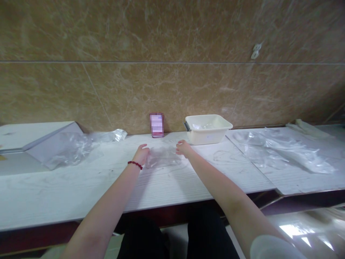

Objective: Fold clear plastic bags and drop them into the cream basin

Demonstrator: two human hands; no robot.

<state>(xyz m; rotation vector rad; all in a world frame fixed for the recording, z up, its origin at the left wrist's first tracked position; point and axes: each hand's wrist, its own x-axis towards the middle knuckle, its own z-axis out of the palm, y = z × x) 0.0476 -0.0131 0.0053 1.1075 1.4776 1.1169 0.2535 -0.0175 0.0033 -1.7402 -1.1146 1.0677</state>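
A clear plastic bag [164,157] lies on the white wood-grain table, its outline faint against the surface. At its left edge is my left hand [142,154], with a dark red beaded bracelet [135,164] on the wrist. The fingers of this hand close on the bag's edge, though the contact is hard to make out. My right hand [183,148] is beside the upper right edge of the bag, its fingers slightly curled and apart. Behind the hands, a phone [157,125] with a lit, blurred screen stands against the wall.
A cream plastic bin [207,136] with clear plastic inside stands right of my right hand. An open white box [40,145] is at left, with crumpled clear plastic [71,147] beside it. More clear plastic bags [285,149] cover the right table section. A marbled wall [172,90] borders the back.
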